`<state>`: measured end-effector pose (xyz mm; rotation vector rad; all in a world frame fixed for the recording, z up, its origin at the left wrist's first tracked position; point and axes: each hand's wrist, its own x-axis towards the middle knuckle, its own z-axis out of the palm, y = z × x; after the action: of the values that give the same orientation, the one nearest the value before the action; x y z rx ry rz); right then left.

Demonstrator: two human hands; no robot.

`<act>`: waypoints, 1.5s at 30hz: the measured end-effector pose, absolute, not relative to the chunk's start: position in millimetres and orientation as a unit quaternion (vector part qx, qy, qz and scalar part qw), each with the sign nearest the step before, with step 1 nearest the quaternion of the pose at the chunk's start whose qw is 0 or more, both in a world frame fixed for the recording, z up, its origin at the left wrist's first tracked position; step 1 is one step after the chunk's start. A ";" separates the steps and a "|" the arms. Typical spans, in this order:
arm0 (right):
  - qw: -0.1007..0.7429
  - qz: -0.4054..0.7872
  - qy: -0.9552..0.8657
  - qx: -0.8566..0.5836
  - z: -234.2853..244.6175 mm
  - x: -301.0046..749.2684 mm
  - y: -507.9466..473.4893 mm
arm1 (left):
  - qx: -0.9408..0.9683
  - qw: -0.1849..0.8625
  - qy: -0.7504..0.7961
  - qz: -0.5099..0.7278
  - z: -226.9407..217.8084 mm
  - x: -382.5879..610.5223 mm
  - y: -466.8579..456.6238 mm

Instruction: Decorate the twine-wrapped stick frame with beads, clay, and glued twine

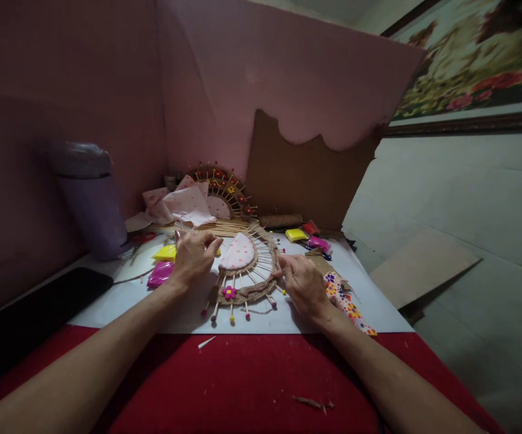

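Observation:
A half-round craft piece [247, 271] of sticks, jute cord and pink dotted fabric lies on the white sheet [188, 313]. It carries a small pink flower [229, 293] and beaded stick ends. My left hand [194, 258] is curled at its left edge, fingers closed on something I cannot make out. My right hand [304, 286] pinches the jute cord on the piece's right rim.
A finished similar piece [225, 193] and pink dotted fabric [184, 205] lie behind. Yellow and pink clay packets [164, 262] sit left, more packets [308, 236] right. A purple flask [90, 199] stands left, a dark phone [57, 295] near it. Flowered ribbon [349, 307] lies right. Cardboard backs the scene.

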<state>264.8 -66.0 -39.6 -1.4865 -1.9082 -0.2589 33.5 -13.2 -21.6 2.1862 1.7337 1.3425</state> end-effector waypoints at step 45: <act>0.363 -0.125 -0.701 -0.601 -43.5 272.6 -57.9 | 0.712 0.027 0.552 0.434 -23.2 34.2 -13.0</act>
<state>272.6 -57.9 -43.5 -1.5478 -1.8045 -0.3221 34.2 -13.0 -23.2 2.1987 1.7056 1.3393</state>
